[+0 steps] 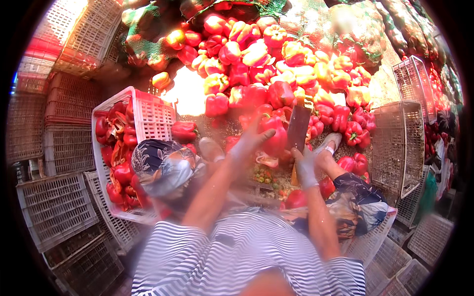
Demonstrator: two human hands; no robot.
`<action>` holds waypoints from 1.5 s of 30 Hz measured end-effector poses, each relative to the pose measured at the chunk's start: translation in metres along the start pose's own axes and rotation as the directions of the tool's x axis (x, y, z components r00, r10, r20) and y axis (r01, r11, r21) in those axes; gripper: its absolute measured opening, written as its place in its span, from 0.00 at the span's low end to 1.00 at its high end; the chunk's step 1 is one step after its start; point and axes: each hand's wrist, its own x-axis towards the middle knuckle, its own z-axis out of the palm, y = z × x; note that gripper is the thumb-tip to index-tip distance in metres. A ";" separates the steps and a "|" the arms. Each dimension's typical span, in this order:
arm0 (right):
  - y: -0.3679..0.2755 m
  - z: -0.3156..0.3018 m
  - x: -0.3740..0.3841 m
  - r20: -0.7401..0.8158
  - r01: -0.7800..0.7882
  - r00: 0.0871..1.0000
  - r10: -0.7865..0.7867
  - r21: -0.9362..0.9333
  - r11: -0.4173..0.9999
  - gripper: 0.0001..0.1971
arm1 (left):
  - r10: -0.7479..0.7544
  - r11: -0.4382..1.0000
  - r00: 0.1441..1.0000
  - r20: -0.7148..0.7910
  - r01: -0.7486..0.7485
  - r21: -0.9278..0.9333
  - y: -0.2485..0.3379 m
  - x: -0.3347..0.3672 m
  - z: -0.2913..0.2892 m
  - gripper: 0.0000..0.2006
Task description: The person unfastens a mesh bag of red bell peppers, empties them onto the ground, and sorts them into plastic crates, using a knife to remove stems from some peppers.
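Note:
My left hand [248,144], in a pale glove and a little blurred, grips a red bell pepper [274,139] from its left side, thumb against the skin. The pepper's green stem points up. My right hand [306,166], also gloved, is closed round the lower end of a cleaver [299,127] with a broad, dark blade held upright just right of that pepper. Much of the handle is hidden in the hand. Below the hands, small green and red scraps [264,175] lie between my legs. Beyond spreads a big heap of red and yellow-red bell peppers [242,74].
Left of my knee, a tilted white crate [157,116] holds cut red peppers [121,163]. Plastic crates [57,207] stack along the left; another crate [395,148] stands on edge at the right. Net sacks [355,29] of peppers lie behind the heap.

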 end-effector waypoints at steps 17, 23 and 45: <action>0.021 -0.001 0.000 -0.043 -0.008 0.999 0.003 -0.103 0.995 0.08 | -0.152 0.477 0.675 -0.722 0.690 0.544 -0.036 0.117 -0.110 0.48; -0.007 0.007 -0.006 -0.097 0.429 0.850 -0.518 -0.441 0.788 0.13 | -0.443 0.791 0.790 -0.424 0.122 -0.600 -0.089 0.102 -0.153 0.29; -0.046 0.046 0.040 0.208 0.362 0.928 -0.309 -0.703 0.613 0.16 | -0.098 0.759 0.984 0.146 0.169 -0.629 0.061 -0.020 -0.029 0.32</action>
